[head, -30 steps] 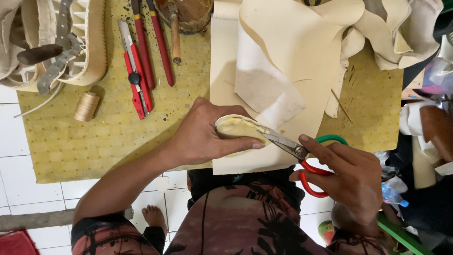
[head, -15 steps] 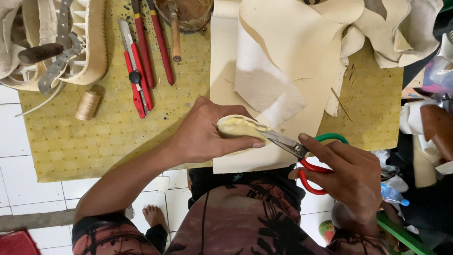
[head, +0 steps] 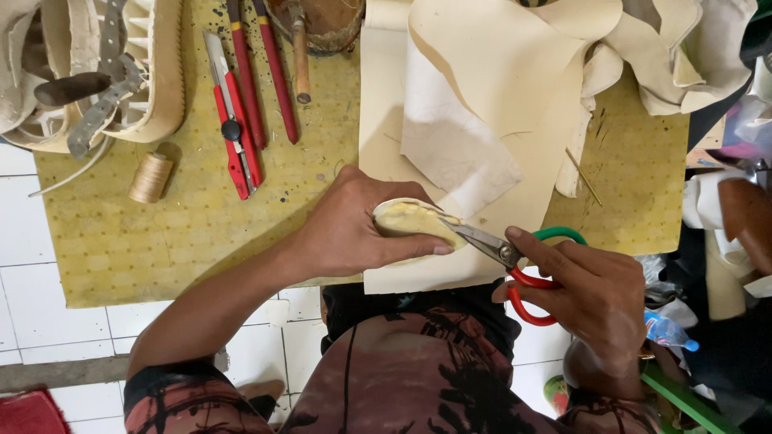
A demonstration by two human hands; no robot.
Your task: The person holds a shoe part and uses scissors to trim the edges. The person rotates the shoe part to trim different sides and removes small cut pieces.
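Right hand (head: 595, 293): fingers through the scissors (head: 515, 261) loops, blades at the piece's edge; small bites would keep the cut clean.
Left hand (head: 354, 229): fingers clamped on the cream piece (head: 410, 219), above the counter (head: 185, 241) front edge.
Behind piece: cream sheets (head: 498, 72).

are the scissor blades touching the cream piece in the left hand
Touching. The head view shows the scissors, held by the right hand, with blade tips meeting the edge of the cream piece gripped in the left hand.
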